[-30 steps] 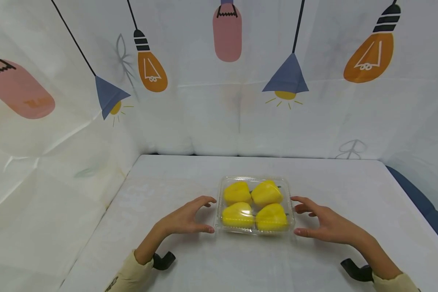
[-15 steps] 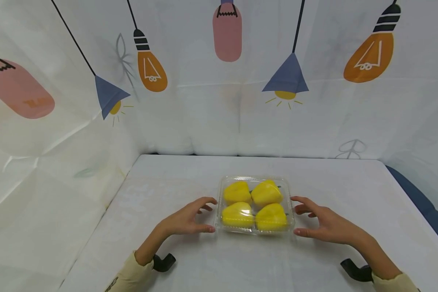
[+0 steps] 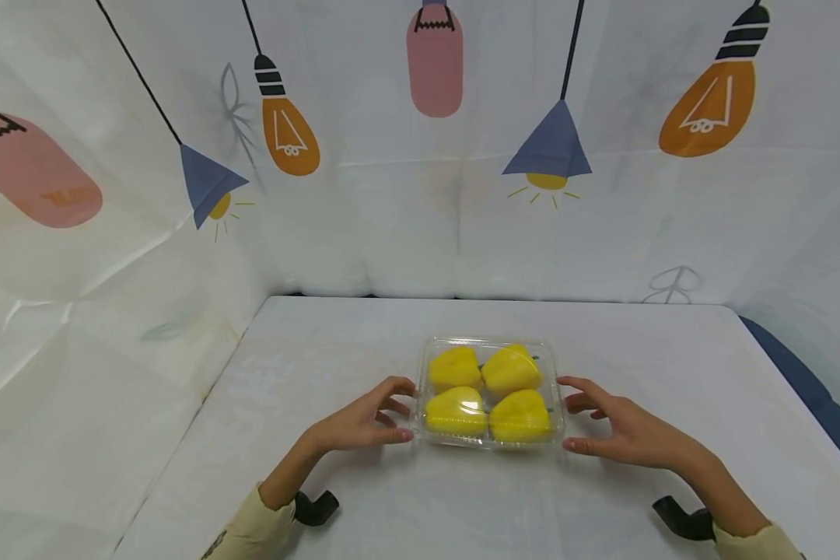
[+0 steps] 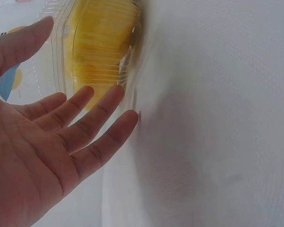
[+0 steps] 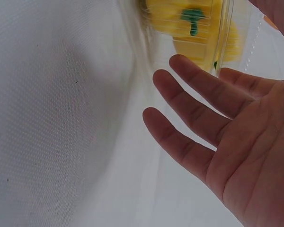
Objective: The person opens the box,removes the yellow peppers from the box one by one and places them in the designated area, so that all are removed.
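Observation:
A clear plastic clamshell box (image 3: 488,401) sits on the white table, with several yellow bell peppers (image 3: 456,411) inside it. Its lid is down over them. At the box's left side is my left hand (image 3: 367,416), its thumb and fingers spread apart around that edge; whether the fingertips touch the plastic I cannot tell. My right hand (image 3: 619,432) is at the opposite side in the same manner, fingers relaxed and close to the wall. Through the box wall in the right wrist view, a green stem (image 5: 193,20) shows on one pepper.
The white table (image 3: 336,342) reaches back to a white curtain (image 3: 399,225) printed with lamps and bulbs. A dark blue chair-like shape (image 3: 798,381) is beyond the table's right edge. Black curved pieces (image 3: 315,508) are at both wrists.
My left hand has shifted very slightly toward the box, and more of its fingers show below the index finger. The right hand and the box have stayed in place.

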The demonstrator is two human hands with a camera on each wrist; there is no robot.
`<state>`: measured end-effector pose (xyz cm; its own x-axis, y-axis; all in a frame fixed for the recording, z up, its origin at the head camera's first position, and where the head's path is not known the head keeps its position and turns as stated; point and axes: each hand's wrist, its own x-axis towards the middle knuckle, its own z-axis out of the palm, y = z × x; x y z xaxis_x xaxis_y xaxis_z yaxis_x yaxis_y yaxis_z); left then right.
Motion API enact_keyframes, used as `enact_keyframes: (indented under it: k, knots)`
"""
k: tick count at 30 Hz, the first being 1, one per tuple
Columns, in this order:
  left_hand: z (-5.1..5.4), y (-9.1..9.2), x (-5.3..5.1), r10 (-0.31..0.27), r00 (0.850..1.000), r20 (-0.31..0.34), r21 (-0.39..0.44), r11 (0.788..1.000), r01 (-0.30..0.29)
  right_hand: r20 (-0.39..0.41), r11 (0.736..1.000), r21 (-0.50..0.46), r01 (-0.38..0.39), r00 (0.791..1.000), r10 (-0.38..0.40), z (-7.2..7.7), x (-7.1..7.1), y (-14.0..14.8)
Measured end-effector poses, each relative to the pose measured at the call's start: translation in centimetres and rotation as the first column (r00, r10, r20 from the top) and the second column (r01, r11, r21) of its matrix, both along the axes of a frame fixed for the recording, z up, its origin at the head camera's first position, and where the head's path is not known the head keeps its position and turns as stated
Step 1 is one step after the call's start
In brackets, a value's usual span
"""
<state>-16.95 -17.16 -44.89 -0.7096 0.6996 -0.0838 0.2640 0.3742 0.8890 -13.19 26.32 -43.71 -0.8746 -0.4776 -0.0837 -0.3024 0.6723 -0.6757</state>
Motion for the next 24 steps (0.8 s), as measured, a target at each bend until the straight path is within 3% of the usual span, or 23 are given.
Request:
enact_keyframes:
  k: [24]
  knots:
    - [-0.16, 0.14, 0.36, 0.002, 0.998, 0.057, 0.035, 0.999, -0.004, -0.020, 0.999, 0.023, -0.031, 0.999, 0.031, -0.34, -0.06, 0.09]
